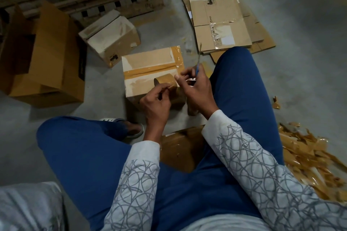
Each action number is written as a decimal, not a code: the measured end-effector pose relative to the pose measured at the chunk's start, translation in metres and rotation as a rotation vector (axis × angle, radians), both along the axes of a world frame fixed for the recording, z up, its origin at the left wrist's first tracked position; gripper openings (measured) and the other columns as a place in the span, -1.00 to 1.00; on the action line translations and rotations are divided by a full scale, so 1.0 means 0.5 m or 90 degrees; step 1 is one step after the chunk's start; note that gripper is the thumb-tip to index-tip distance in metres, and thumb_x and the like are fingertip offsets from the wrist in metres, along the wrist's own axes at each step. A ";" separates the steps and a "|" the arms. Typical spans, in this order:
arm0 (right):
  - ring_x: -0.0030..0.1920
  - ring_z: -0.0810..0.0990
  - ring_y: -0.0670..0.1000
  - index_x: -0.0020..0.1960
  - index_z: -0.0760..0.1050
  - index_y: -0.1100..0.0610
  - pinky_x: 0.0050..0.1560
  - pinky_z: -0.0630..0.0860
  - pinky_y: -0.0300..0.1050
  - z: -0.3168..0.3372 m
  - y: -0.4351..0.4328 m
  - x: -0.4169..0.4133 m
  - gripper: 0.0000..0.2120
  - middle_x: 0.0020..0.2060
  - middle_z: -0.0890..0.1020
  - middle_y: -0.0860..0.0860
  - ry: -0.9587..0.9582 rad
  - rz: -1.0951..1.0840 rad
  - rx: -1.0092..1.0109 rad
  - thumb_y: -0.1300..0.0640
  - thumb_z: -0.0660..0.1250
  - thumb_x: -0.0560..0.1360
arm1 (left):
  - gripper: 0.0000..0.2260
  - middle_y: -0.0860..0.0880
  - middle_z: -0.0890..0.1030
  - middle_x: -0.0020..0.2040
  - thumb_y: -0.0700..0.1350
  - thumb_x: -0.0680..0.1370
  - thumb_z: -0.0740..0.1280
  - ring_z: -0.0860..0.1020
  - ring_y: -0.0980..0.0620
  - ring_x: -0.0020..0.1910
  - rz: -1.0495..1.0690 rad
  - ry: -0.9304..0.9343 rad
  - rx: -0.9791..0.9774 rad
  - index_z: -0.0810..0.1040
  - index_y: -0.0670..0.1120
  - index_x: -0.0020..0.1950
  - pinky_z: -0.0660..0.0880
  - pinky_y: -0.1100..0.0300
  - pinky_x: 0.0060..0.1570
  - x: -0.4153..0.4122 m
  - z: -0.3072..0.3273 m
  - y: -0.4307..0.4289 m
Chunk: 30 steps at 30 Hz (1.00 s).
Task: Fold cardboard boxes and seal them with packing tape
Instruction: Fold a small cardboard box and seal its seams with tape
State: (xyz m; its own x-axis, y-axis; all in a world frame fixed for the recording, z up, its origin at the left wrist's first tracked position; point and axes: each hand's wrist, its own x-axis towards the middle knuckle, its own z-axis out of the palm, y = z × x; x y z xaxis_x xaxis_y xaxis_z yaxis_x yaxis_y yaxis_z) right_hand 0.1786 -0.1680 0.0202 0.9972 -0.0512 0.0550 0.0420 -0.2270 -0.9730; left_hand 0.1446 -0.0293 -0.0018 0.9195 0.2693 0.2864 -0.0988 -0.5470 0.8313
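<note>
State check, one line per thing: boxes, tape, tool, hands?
front box: closed, top seam taped.
tape roll: held over the front box.
left hand: grips the tape roll.
blue-handled cutter: blade pointing up.
right hand: grips the cutter.
small box: closed, taped.
large box: open.
cardboard stack: flattened.
tape scraps: loose pile on floor.

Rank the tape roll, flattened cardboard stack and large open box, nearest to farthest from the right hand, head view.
From the right hand, which holds a blue-handled blade:
1. The tape roll, just left of it, gripped by the left hand.
2. The flattened cardboard stack, ahead on the floor.
3. The large open box, far left.
</note>
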 end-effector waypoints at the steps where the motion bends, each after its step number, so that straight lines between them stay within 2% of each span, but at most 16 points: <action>1: -0.10 0.63 -0.17 0.02 0.39 0.08 -0.11 0.55 -0.30 -0.003 -0.002 0.004 -0.73 -0.08 0.62 -0.01 0.052 -0.028 0.011 0.01 0.46 0.55 | -0.85 0.02 0.70 0.03 -0.27 0.58 0.40 0.64 0.13 0.05 -0.009 0.018 -0.051 0.70 -0.10 0.09 0.58 0.36 0.05 0.000 0.001 0.001; 3: -0.15 0.65 -0.10 -0.03 0.35 0.07 -0.11 0.56 -0.19 -0.009 -0.006 0.009 -0.68 -0.19 0.62 -0.05 0.171 -0.005 0.112 -0.04 0.47 0.54 | -0.86 -0.01 0.70 0.06 -0.26 0.57 0.43 0.63 0.16 0.10 -0.039 0.043 -0.119 0.70 -0.09 0.08 0.61 0.24 0.10 -0.001 0.005 -0.002; 5: -0.17 0.67 0.02 -0.06 0.30 0.06 -0.10 0.59 -0.05 -0.013 -0.011 0.013 -0.68 -0.27 0.60 -0.01 0.229 0.055 0.231 0.10 0.47 0.54 | -0.82 -0.03 0.65 0.11 -0.26 0.53 0.46 0.58 0.22 0.13 -0.061 0.049 -0.112 0.69 -0.03 0.07 0.61 0.22 0.11 -0.003 0.008 -0.002; 6: -0.16 0.67 0.05 -0.06 0.28 0.06 -0.10 0.60 -0.03 -0.015 -0.013 0.016 -0.68 -0.28 0.59 0.02 0.229 0.067 0.240 0.18 0.46 0.54 | -0.80 -0.05 0.60 0.15 -0.27 0.51 0.48 0.54 0.25 0.14 -0.068 0.045 -0.089 0.69 0.00 0.05 0.60 0.23 0.12 -0.004 0.009 0.001; 8: -0.19 0.65 0.01 -0.05 0.27 0.06 -0.18 0.57 -0.13 -0.011 -0.018 0.017 -0.68 -0.26 0.55 0.05 0.223 0.076 0.207 0.24 0.45 0.54 | -0.79 -0.08 0.54 0.21 -0.28 0.48 0.50 0.50 0.22 0.17 -0.092 0.005 -0.011 0.71 -0.03 0.04 0.59 0.28 0.10 -0.003 0.013 0.011; 11: -0.23 0.61 -0.07 -0.05 0.29 0.04 -0.25 0.50 -0.22 -0.008 -0.021 0.019 -0.68 -0.29 0.57 -0.04 0.235 0.092 0.195 0.25 0.45 0.54 | -0.79 -0.07 0.61 0.17 -0.31 0.46 0.51 0.52 0.00 0.14 -0.133 -0.084 0.098 0.73 -0.09 0.04 0.54 0.25 0.06 0.003 0.020 0.028; 15: -0.34 0.51 -0.16 -0.08 0.29 0.04 -0.26 0.46 -0.21 -0.007 -0.031 0.025 -0.69 -0.38 0.48 -0.11 0.241 0.136 0.191 0.32 0.39 0.56 | -0.81 -0.04 0.71 0.02 -0.33 0.46 0.51 0.56 -0.01 0.08 -0.169 -0.103 0.104 0.75 -0.12 0.03 0.53 0.15 0.04 -0.001 0.026 0.036; 18: -0.36 0.45 -0.14 -0.09 0.25 0.05 -0.29 0.43 -0.23 -0.008 -0.034 0.027 -0.66 -0.36 0.41 -0.07 0.246 0.142 0.175 0.30 0.41 0.56 | -0.80 -0.06 0.68 0.05 -0.34 0.47 0.50 0.57 -0.01 0.10 -0.183 -0.091 0.092 0.75 -0.11 0.03 0.57 0.11 0.06 -0.004 0.027 0.036; 22: -0.26 0.55 -0.06 -0.08 0.28 0.04 -0.19 0.50 -0.14 -0.003 -0.029 0.020 -0.68 -0.29 0.50 -0.02 0.217 0.130 0.191 0.29 0.42 0.55 | -0.74 -0.16 0.55 0.09 -0.34 0.46 0.51 0.51 0.05 0.05 -0.139 -0.100 0.125 0.72 -0.05 0.06 0.49 0.41 0.04 -0.012 0.032 0.033; 25: -0.17 0.59 0.02 -0.09 0.27 0.07 -0.13 0.57 -0.09 0.006 -0.023 0.015 -0.67 -0.25 0.53 0.03 0.213 0.127 0.226 0.29 0.43 0.53 | -0.68 -0.17 0.52 0.00 -0.38 0.46 0.51 0.45 0.06 -0.04 -0.101 -0.127 0.171 0.72 -0.03 0.09 0.42 0.46 -0.07 -0.016 0.029 0.037; 27: -0.15 0.57 0.04 -0.11 0.29 0.06 -0.14 0.53 -0.07 0.014 -0.020 0.012 -0.68 -0.25 0.50 0.02 0.252 0.141 0.254 0.26 0.45 0.52 | -0.65 -0.18 0.54 -0.04 -0.44 0.46 0.46 0.43 0.10 -0.05 -0.100 -0.146 0.198 0.72 -0.07 0.12 0.39 0.49 -0.08 -0.018 0.026 0.042; 30: -0.01 0.61 0.04 -0.15 0.42 0.02 -0.09 0.51 -0.06 0.026 -0.018 0.005 -0.78 -0.19 0.62 -0.04 0.335 0.180 0.330 0.22 0.44 0.52 | -0.66 -0.17 0.58 -0.07 -0.46 0.48 0.44 0.44 0.14 -0.05 -0.082 -0.165 0.192 0.71 -0.12 0.15 0.39 0.51 -0.06 -0.019 0.025 0.044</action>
